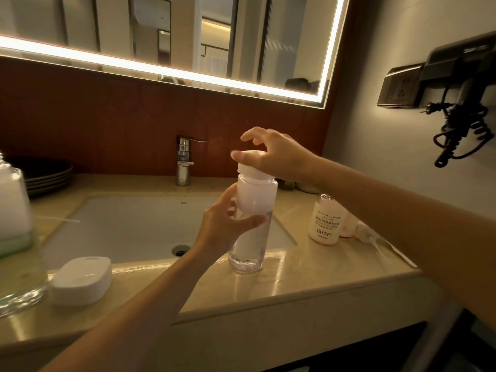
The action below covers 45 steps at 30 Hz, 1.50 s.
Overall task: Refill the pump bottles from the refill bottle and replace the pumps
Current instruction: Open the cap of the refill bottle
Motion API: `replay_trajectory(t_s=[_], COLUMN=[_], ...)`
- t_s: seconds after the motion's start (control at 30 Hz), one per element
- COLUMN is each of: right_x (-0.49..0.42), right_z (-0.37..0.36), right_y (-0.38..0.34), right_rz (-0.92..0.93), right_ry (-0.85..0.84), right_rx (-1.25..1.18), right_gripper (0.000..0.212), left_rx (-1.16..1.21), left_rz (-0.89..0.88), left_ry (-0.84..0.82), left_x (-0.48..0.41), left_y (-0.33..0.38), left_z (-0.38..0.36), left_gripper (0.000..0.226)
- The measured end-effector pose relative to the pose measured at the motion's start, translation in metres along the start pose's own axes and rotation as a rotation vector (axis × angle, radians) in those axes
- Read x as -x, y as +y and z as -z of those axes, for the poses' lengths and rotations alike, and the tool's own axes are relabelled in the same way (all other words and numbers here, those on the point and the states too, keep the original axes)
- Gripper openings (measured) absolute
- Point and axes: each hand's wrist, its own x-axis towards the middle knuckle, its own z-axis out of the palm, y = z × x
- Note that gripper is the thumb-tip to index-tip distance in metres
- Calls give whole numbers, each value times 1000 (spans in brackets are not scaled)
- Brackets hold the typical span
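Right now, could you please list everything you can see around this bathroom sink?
counter: one, beige, across the front
sink: one, white, set in the counter
faucet: one, chrome, behind the sink
refill bottle: one, clear with white cap, upright at the sink's front edge
pump bottle: one, cream, labelled, no pump, right of the sink
pink bottle: one, behind it, partly hidden
loose pump: one, white, lying further right
glass bottle: one, clear, far left
soap box: one, white, front left
plates: one stack, dark, back left
mirror: one, lit edge, above
hair dryer: one, black, right wall
left hand: grips the refill bottle's body
right hand: holds its cap
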Motion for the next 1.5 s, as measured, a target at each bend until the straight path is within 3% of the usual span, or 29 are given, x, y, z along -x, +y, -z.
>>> replay_trajectory(t_s=[0.13,0.27,0.4,0.53,0.63,0.77,0.87,1.0,1.1,1.27,1.37,1.5], right_x=[2,3,3,4,4,-1,-2,2,1,-5,-3,0], right_z=[-1,-2,4,2,-2,2,5,2,-2,-3,3,0], right_y=[1,3,4,0,-1,0,-3,-6,-4,2,1,-2], right_rz=[-65,7,-39,-68,-64,-28,-36,-49,-84,-50,-10,-64], right_ry=[75,37,-58,23,18,-108,-188,-33,-11,-138,-177,-71], right_rx=[287,63,-140,191,379,99,-63,265,404,17,-43,257], right_gripper=[73,56,63,78,75,51,51,75,78,55,58,79], left_rx=[2,-4,-8,2,5,-8,-13,-14,6,15,10,9], left_rz=[7,-6,-8,4,-9,-7,-10,-13,-8,-30,-36,-31], left_ry=[3,11,2,0,-1,-6,-5,1,4,3,-2,3], left_x=[0,0,0,0,0,0,0,0,0,2,1,1], left_y=[0,0,1,1,1,0,1,1,1,1,1,1], left_z=[0,0,0,0,0,1,0,-1,-1,0,0,-1], left_gripper=[80,77,79,79,76,77,78,77,76,73,74,75])
